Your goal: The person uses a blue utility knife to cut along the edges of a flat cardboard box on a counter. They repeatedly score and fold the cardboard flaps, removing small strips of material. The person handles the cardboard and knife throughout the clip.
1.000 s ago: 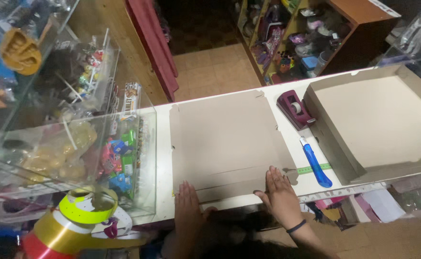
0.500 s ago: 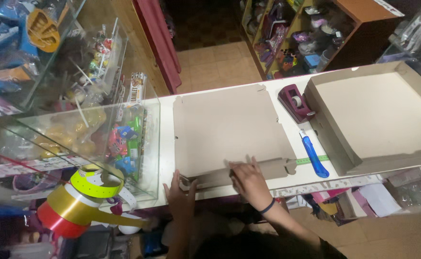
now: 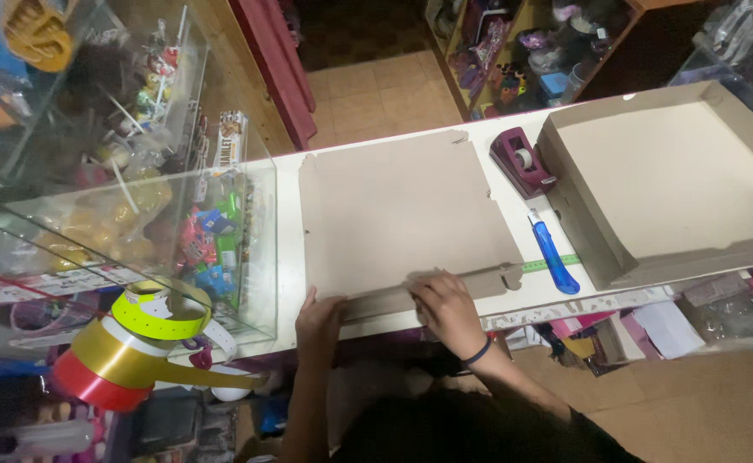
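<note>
Flat cardboard sheet (image 3: 402, 210) lying on white counter (image 3: 284, 257): light, stiff, best gripped at its edges. Left hand (image 3: 318, 315) pressing near-left corner, fingers flat; right hand (image 3: 447, 305) spread, folding up near flap (image 3: 445, 287). Further right: maroon tape dispenser (image 3: 520, 161), blue cutter (image 3: 553, 254), open cardboard tray (image 3: 676, 184), all close by.

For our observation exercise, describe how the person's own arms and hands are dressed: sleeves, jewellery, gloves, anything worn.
Both hands are bare, with no gloves. The right hand has a thin dark band around its wrist. The left hand and its forearm show nothing worn. A dark short sleeve shows at the right upper arm.
</note>
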